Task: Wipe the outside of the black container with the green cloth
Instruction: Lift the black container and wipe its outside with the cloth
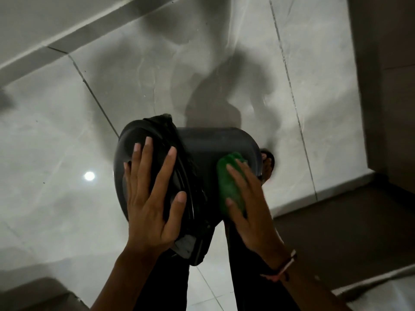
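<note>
The black container (206,144) is tipped on its side above the floor, its lidded top facing left, with a black bag liner bunched around the rim. My left hand (150,198) lies flat on the lid, fingers spread, holding it steady. My right hand (247,205) presses the folded green cloth (229,176) against the container's outer wall near its base end. The container's underside is hidden.
Grey glossy floor tiles (89,108) lie below, reflecting a ceiling light. A dark wall or door frame (386,86) rises on the right. My dark-trousered legs (242,277) and a sandalled foot (268,163) stand under the container.
</note>
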A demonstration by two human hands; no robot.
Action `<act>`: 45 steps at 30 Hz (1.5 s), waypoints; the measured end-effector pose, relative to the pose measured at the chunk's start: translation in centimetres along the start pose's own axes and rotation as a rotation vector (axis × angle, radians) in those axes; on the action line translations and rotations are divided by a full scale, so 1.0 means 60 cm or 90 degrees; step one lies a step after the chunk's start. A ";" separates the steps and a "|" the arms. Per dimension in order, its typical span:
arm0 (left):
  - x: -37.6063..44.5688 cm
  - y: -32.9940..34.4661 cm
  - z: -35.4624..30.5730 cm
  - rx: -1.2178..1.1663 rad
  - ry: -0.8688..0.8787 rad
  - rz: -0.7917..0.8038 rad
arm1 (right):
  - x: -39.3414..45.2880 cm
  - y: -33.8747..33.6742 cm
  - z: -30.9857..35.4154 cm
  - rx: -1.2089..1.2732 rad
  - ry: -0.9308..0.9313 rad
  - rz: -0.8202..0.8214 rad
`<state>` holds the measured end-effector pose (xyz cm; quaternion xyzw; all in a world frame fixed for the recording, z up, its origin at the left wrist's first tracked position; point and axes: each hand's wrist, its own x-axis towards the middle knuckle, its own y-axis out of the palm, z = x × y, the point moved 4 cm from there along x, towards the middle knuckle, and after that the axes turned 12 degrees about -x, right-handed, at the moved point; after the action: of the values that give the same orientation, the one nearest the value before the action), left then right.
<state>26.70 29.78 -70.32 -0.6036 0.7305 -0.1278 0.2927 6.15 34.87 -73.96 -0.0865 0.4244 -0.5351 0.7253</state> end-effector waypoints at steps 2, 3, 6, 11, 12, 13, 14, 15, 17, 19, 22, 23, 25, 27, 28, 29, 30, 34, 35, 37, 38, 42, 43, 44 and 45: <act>-0.007 0.000 0.002 0.005 0.013 0.012 | 0.025 -0.001 -0.061 0.028 0.142 0.010; -0.010 0.000 0.003 0.005 0.020 0.016 | 0.050 -0.004 -0.085 0.047 0.196 0.006; -0.014 0.007 0.001 0.009 0.034 0.021 | 0.147 -0.015 -0.123 0.069 0.221 -0.003; -0.022 0.012 -0.001 0.028 0.030 0.035 | 0.278 -0.011 -0.089 -0.049 0.222 0.219; -0.022 0.009 0.000 0.028 0.030 0.036 | 0.294 -0.004 -0.068 -0.093 0.200 0.266; -0.021 0.006 0.003 0.026 0.031 0.037 | 0.304 0.001 -0.042 -0.122 0.169 0.292; -0.020 0.003 0.005 0.023 0.033 0.038 | 0.308 0.005 -0.012 -0.132 0.132 0.301; -0.018 -0.001 0.008 0.020 0.036 0.038 | 0.305 0.007 0.019 -0.113 0.095 0.291; -0.020 -0.009 0.015 0.012 0.037 0.037 | 0.271 0.007 0.075 -0.047 0.023 0.226; -0.027 -0.015 0.023 0.003 0.030 0.037 | 0.203 0.002 0.110 -0.038 -0.049 0.143; -0.040 -0.019 0.032 -0.005 0.018 0.035 | 0.083 0.004 0.089 -0.075 -0.096 0.070; -0.043 -0.020 0.034 -0.005 0.017 0.035 | 0.050 0.004 0.062 -0.101 -0.091 0.062; -0.046 -0.021 0.037 -0.006 0.014 0.037 | 0.016 0.001 0.002 -0.179 -0.056 0.060; -0.047 -0.022 0.037 -0.005 0.010 0.037 | 0.022 0.001 -0.048 -0.246 -0.014 0.083; -0.046 -0.021 0.036 -0.006 0.006 0.037 | 0.035 0.001 -0.066 -0.260 0.004 0.096; -0.045 -0.020 0.034 -0.007 0.003 0.038 | 0.051 0.002 -0.079 -0.263 0.021 0.106; -0.044 -0.019 0.031 -0.008 0.001 0.038 | 0.067 0.004 -0.091 -0.263 0.036 0.113; -0.040 -0.011 0.017 0.000 0.001 0.036 | 0.132 0.002 -0.121 -0.237 0.089 0.139; -0.038 -0.008 0.014 0.003 -0.002 0.032 | 0.151 0.000 -0.125 -0.219 0.103 0.153; -0.035 0.001 0.009 0.011 -0.012 0.025 | 0.192 0.000 -0.126 -0.176 0.128 0.194; -0.034 0.005 0.005 0.015 -0.014 0.023 | 0.215 -0.001 -0.122 -0.153 0.130 0.212; -0.034 0.012 -0.003 0.024 -0.010 0.023 | 0.303 0.010 -0.062 -0.119 0.113 0.306; -0.033 0.011 -0.004 0.029 -0.006 0.024 | 0.317 0.017 -0.037 -0.136 0.103 0.346; -0.032 0.010 -0.005 0.034 -0.003 0.024 | 0.326 0.025 -0.011 -0.145 0.086 0.375; -0.031 0.009 -0.007 0.038 0.000 0.025 | 0.327 0.030 0.017 -0.145 0.060 0.388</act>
<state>26.21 31.63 -69.77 -0.5802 0.7379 -0.1438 0.3135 9.48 18.61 -84.61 -0.0113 0.5213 -0.2459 0.8171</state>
